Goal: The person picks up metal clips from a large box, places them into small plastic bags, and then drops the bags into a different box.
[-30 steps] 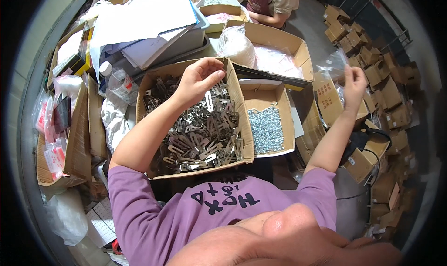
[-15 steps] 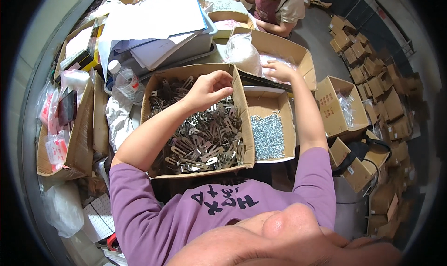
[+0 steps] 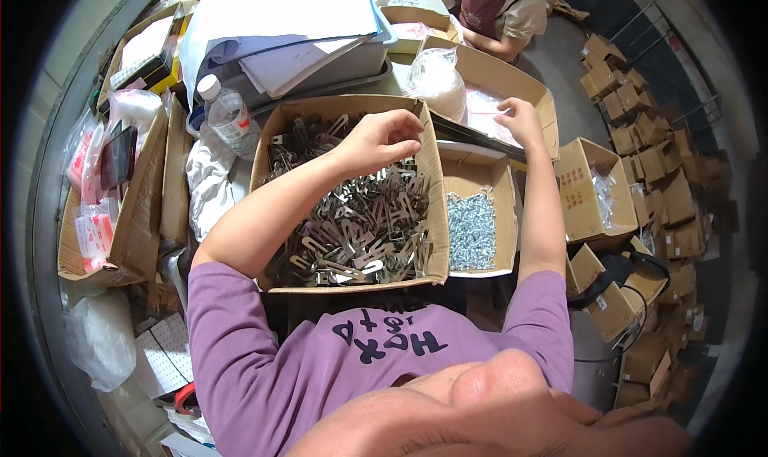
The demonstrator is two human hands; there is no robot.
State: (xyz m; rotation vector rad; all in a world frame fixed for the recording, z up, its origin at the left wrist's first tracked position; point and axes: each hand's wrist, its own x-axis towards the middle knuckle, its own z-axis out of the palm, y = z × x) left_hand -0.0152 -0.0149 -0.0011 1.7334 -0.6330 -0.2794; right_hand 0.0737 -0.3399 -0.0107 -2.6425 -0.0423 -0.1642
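See 1 left hand (image 3: 392, 141), half-open, over 1 near box (image 3: 437, 213) of metal clips (image 3: 364, 233), uncountable; 1 right hand (image 3: 522, 123), cannot tell grip, at 1 far-right carton (image 3: 546, 101) of plastic bags (image 3: 483, 109); 1 screw tray (image 3: 480, 173) nearer.

1. Table: we note a pale tabletop (image 3: 392, 86), partly visible between the cartons and a grey bin (image 3: 352, 76) that rests on it.
2. Nearest the wearer, we see a large open carton (image 3: 437, 205) with, just beside it, a shallow carton (image 3: 482, 173).
3. Beyond these, we find a long carton (image 3: 547, 113).
4. Floor: we observe a grey floor (image 3: 573, 65) bearing brown boxes (image 3: 626, 93) at right.
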